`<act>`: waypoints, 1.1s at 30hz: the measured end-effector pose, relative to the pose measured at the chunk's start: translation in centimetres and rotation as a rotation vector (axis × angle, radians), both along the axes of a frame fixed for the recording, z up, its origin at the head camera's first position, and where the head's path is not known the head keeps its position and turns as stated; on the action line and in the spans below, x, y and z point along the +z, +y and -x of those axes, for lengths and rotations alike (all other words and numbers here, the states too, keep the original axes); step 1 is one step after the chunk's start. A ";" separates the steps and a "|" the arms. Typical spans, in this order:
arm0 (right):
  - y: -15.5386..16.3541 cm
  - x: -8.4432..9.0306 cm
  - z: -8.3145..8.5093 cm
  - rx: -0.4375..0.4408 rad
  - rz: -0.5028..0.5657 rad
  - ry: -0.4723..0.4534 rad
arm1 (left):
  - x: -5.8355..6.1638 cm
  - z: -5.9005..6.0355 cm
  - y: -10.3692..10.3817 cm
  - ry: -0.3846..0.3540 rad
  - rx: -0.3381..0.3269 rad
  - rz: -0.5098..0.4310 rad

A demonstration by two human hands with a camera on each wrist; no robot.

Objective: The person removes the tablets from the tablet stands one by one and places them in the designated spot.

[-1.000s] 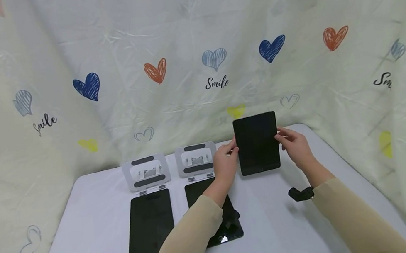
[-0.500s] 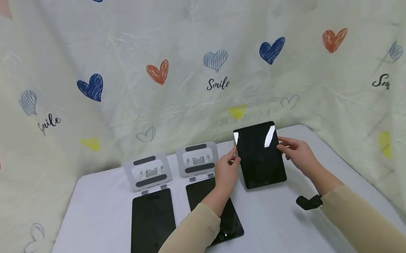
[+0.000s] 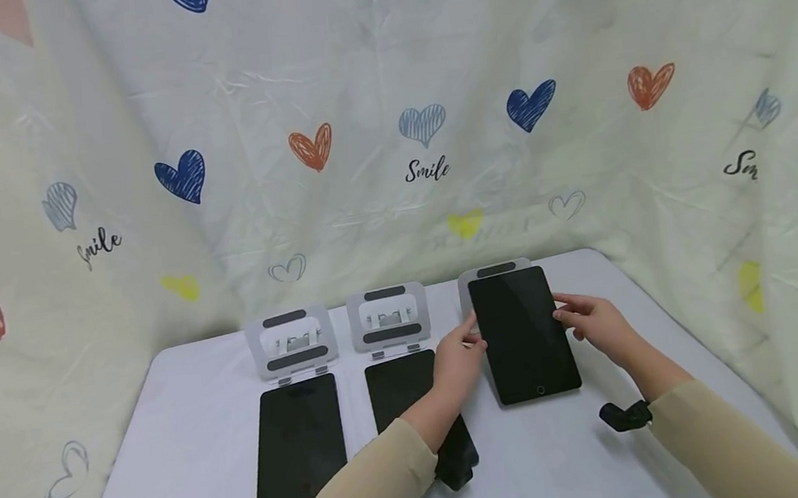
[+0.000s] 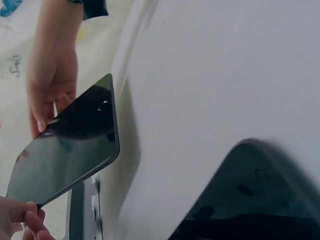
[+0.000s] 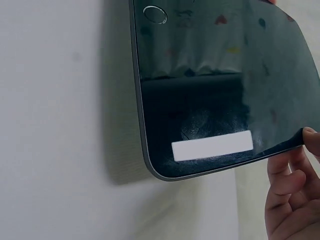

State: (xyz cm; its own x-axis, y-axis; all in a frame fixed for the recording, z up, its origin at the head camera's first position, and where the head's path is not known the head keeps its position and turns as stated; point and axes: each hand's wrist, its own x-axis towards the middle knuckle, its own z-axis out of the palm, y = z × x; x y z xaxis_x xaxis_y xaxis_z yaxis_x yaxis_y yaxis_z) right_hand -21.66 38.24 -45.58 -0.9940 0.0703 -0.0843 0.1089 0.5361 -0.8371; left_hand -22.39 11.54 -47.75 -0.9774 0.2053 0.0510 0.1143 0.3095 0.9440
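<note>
Between both hands a black tablet (image 3: 523,337) is held up off the table, screen toward me and leaning back. The left hand (image 3: 455,362) pinches its left edge, while the right hand (image 3: 596,329) pinches its right edge between thumb and fingers. Just behind the tablet stands a grey-white tablet stand (image 3: 493,269), mostly hidden. In the right wrist view the tablet (image 5: 200,100) shows its round home button and a bright reflection, and its lower corner casts a shadow on the cloth. The left wrist view shows the same tablet (image 4: 75,140) tilted above the table.
Two more tablet stands, the left one (image 3: 295,357) and the middle one (image 3: 390,334), are at the table's back. Flat in front of them lie a left tablet (image 3: 298,449) and a middle tablet (image 3: 400,384), the latter partly under the left forearm. A patterned curtain (image 3: 367,228) hangs behind.
The held tablet has come down and toward me, uncovering the top of the stand behind it. Both hands moved with it, still gripping its edges.
</note>
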 end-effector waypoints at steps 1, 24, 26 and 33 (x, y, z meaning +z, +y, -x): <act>0.1 -0.1 -0.1 0.008 -0.003 -0.003 | -0.1 -0.2 0.0 -0.005 -0.004 0.013; 0.8 -2.2 -1.8 0.128 0.058 -0.189 | -1.7 -2.5 0.2 -0.126 -0.145 0.286; 0.8 -2.3 -2.1 0.136 0.076 -0.204 | -1.7 -2.6 0.1 -0.136 -0.158 0.278; 1.0 -2.2 -2.4 0.126 0.099 -0.229 | -1.5 -2.6 0.0 -0.144 -0.201 0.293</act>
